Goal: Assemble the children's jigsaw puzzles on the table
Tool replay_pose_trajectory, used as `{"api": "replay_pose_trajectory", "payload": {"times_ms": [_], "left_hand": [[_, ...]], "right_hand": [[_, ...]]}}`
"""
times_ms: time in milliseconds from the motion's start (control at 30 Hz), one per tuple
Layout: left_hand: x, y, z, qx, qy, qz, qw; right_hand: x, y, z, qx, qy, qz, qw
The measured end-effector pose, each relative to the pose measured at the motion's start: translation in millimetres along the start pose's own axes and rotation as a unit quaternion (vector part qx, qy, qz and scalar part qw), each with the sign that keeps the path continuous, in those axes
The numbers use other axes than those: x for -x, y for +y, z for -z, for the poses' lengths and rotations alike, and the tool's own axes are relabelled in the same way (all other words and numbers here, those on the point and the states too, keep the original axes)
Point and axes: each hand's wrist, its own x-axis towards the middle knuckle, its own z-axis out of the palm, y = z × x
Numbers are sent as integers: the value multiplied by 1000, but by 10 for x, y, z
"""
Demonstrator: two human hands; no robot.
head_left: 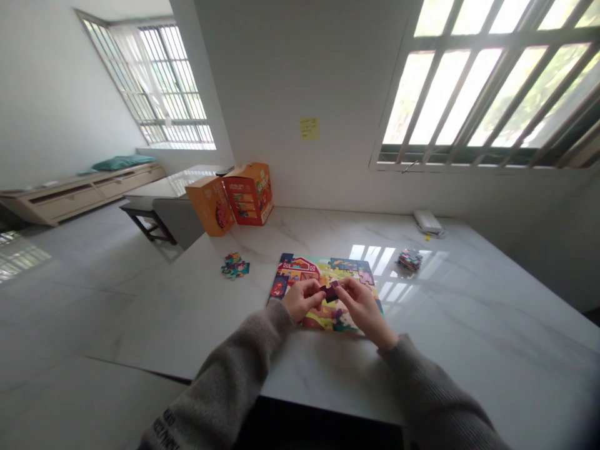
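Observation:
A colourful jigsaw puzzle (304,270) with a red barn picture lies flat on the white marble table (469,325). My left hand (304,300) and my right hand (363,309) meet just above its near half. Between the fingertips of both hands sits a small dark purple puzzle piece (330,292). Both sleeves are grey knit. The near part of the puzzle is hidden under my hands.
A small heap of loose pieces (235,266) lies left of the puzzle, a stacked pile (410,259) to the right. Two orange boxes (237,197) stand at the far left by the wall. A white device (427,222) rests near the window; a bench (147,215) stands beyond the table.

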Motion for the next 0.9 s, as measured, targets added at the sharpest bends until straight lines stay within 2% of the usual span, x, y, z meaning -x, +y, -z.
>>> {"api": "replay_pose_trajectory", "payload": {"times_ms": [100,300,500,633,767,900], "left_hand": [[27,66,-21,5,-46,35,998],[35,163,-22,3,-8,11,1000],[36,94,-44,14,-37,33,999],[10,20,-49,1,0,5,1000],[-12,20,-46,-5,23,1,1000],[-5,50,-48,-6,27,17,999]], "right_hand": [[2,-9,10,-41,9,-10,999],[18,-2,-7,-106,28,20,994],[33,96,-24,-27,29,34,999],[46,97,-25,27,13,54,998],[65,45,-3,109,2,124,986],[93,37,60,178,-47,215,959]]}}
